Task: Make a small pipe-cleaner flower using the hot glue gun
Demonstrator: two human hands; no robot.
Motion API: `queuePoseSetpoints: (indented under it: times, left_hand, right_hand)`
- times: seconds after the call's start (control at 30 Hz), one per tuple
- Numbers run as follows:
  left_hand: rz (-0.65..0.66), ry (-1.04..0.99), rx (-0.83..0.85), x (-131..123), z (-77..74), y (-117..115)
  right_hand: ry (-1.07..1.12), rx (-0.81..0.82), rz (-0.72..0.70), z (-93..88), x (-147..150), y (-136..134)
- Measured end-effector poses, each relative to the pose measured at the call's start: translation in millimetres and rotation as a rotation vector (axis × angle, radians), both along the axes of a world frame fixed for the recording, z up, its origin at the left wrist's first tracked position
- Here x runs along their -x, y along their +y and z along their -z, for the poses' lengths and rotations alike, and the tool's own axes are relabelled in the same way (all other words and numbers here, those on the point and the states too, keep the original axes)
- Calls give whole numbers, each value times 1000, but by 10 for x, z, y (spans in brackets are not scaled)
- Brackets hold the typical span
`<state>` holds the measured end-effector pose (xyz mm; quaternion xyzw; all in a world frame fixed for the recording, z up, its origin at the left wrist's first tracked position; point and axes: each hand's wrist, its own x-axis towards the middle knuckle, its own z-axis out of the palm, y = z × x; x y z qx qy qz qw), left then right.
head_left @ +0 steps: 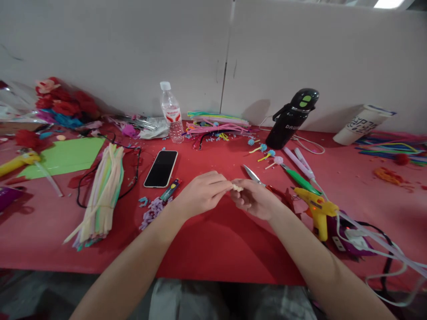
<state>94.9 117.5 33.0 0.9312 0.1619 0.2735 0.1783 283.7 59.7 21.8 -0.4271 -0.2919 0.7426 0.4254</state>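
Note:
My left hand (pixel 203 192) and my right hand (pixel 254 199) meet over the middle of the red table (pixel 213 249). Both pinch a small cream-coloured fuzzy piece (pixel 237 188) between their fingertips. Scissors (pixel 256 177) with red handles lie just behind my right hand. A pile of short lilac pipe-cleaner bits (pixel 152 210) lies left of my left wrist, beside a small dark tube (pixel 170 190).
A phone (pixel 161 168), a bundle of pale pipe cleaners (pixel 103 191) and green paper (pixel 65 156) lie to the left. A yellow glue gun (pixel 318 212) with cables sits at right. A water bottle (pixel 172 113), black flask (pixel 292 118) and white wall stand behind.

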Motion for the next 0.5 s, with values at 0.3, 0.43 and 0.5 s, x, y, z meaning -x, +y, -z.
queuePoseSetpoints:
  times: [0.3, 0.43, 0.5]
  left_hand:
    - [-85, -41, 549, 19, -130, 18]
    - [-120, -26, 742, 19, -149, 46]
    - [-122, -2, 809, 20, -148, 65]
  right_hand:
    - [-544, -566, 148, -5, -30, -38]
    - [-849, -821, 153, -27, -16, -68]
    - [-923, -931, 142, -36, -5, -81]
